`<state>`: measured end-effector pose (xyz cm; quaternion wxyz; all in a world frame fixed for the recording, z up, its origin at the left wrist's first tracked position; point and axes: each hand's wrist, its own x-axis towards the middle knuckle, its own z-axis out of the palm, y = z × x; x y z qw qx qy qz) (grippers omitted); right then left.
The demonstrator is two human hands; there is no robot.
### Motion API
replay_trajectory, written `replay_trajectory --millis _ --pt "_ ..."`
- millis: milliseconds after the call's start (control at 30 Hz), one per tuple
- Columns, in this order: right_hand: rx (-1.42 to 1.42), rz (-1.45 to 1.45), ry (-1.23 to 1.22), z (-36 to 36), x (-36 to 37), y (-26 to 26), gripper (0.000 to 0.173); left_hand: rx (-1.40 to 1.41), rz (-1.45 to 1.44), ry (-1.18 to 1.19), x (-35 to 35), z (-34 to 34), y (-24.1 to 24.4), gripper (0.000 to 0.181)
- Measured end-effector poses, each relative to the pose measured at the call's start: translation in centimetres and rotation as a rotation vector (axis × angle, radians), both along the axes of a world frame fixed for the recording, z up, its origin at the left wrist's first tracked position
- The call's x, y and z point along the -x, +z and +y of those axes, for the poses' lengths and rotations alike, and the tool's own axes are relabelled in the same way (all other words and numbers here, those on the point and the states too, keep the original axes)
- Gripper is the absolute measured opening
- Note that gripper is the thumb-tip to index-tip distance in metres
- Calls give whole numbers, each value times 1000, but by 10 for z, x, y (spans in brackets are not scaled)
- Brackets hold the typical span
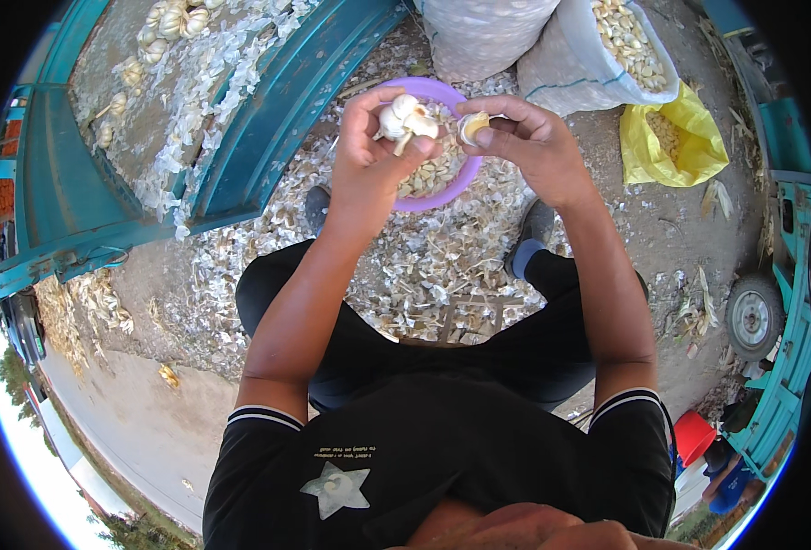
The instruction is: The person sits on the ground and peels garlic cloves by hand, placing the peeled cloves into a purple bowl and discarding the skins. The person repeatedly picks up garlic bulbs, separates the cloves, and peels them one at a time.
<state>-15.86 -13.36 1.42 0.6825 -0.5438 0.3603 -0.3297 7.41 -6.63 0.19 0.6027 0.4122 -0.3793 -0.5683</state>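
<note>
My left hand (378, 148) holds a partly broken garlic bulb (405, 122) with a short stem, the thumb lying along its lower side. A little to the right, my right hand (525, 141) pinches a small piece (475, 128) between thumb and fingers; it looks like a garlic clove or a bit of bulb, which of the two I cannot tell. The hands are apart. Below them a round purple plastic basin (435, 201) stands on the ground with many loose garlic cloves (427, 180) in it, partly hidden by my hands.
Garlic skins (439, 254) litter the ground around my shoes. At the upper left, a teal metal truck bed (268, 130) bears whole garlic bulbs (171, 20). White woven sacks (563, 75) and a yellow bag (704, 148) stand at the upper right. A person (732, 481) is at the lower right edge.
</note>
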Motion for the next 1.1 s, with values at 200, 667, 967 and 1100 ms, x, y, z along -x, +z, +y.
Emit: replay_trajectory --millis 200,667,967,1100 --pt "3 154 19 -3 10 1 28 -10 -238 -70 1 -3 0 59" --pt "-328 -545 -838 -70 85 21 51 -167 -167 -178 22 -5 6 63" --pt "-78 7 -167 -10 27 5 29 34 -169 -70 30 -12 -10 66" --pt "56 30 -68 5 -4 10 33 117 -137 -54 28 -9 -17 62"
